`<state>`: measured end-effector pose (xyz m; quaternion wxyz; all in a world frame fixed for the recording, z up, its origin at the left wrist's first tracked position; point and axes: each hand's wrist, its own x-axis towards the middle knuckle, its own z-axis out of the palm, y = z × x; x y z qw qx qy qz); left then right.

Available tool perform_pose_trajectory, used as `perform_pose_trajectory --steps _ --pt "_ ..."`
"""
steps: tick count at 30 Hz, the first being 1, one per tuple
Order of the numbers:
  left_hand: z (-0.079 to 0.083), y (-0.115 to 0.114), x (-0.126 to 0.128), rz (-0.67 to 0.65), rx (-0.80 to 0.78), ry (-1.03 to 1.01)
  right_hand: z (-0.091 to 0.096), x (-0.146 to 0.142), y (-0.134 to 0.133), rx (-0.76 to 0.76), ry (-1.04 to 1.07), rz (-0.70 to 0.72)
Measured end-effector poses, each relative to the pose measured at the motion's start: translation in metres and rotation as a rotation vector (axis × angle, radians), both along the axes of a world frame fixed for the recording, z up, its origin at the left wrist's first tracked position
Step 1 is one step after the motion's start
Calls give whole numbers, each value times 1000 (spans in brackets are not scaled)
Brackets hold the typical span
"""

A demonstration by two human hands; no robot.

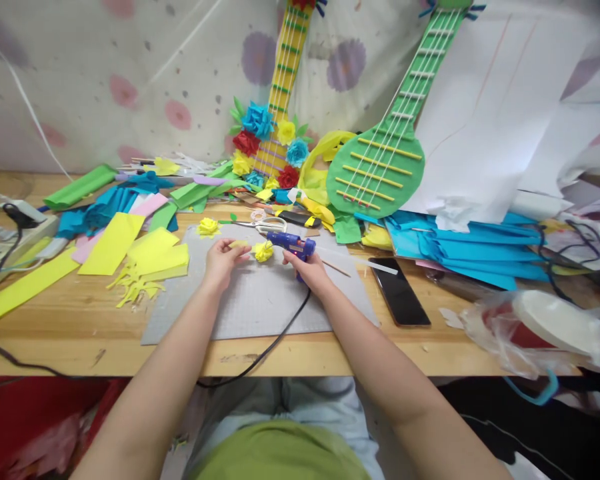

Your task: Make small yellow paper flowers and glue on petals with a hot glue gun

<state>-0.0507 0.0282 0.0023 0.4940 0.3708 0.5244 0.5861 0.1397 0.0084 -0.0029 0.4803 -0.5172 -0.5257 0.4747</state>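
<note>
My right hand point(311, 270) is wrapped round a blue hot glue gun point(291, 244), its nozzle pointing left. A long pale glue stick point(377, 264) extends rightward from behind it. My left hand point(222, 261) pinches a small yellow paper piece point(240, 246) between its fingertips. Between the hands, just below the nozzle, is a yellow crepe paper flower point(263, 251); what supports it is not clear. Another yellow paper flower point(209, 227) lies on the grey cutting mat point(260, 323), beyond my left hand. Scissors point(255, 225) lie at the mat's far edge.
Yellow paper sheets point(113, 243) and fringed scraps lie left. A phone point(401, 293) and blue paper point(480, 250) lie right. Green point(377, 167) and yellow point(286, 73) paper instruments lean at the back. A black cord point(275, 340) crosses the mat and table edge.
</note>
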Motion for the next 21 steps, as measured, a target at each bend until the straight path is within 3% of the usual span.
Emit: perform_pose_trajectory --steps 9,21 --pt "-1 -11 15 118 -7 147 -1 0 -4 121 -167 55" --pt "-3 -14 17 98 39 26 0 -2 -5 214 -251 99"
